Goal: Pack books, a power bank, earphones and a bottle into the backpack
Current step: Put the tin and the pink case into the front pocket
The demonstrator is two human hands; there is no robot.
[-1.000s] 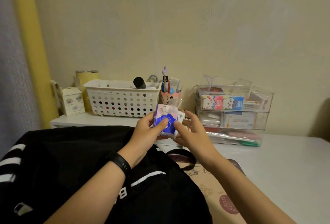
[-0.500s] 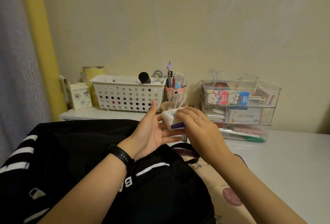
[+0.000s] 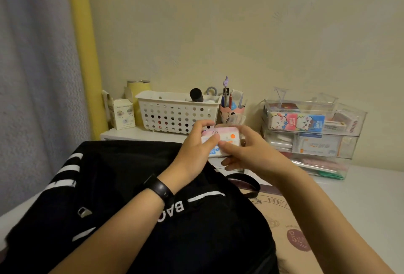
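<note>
Head camera: I see the left hand (image 3: 194,153) and right hand (image 3: 251,153) both gripping a small pink-and-white tissue pack (image 3: 227,137) just above the far edge of the black backpack (image 3: 131,186), which lies on the desk (image 3: 371,197). No books, power bank, earphones or bottle show. I cannot tell what is already packed.

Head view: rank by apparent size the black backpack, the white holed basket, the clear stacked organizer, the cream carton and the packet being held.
1. black backpack, also nearest the camera
2. clear organizer
3. white basket
4. packet and cream carton: they look alike, and the packet is nearer, so unranked.
</note>
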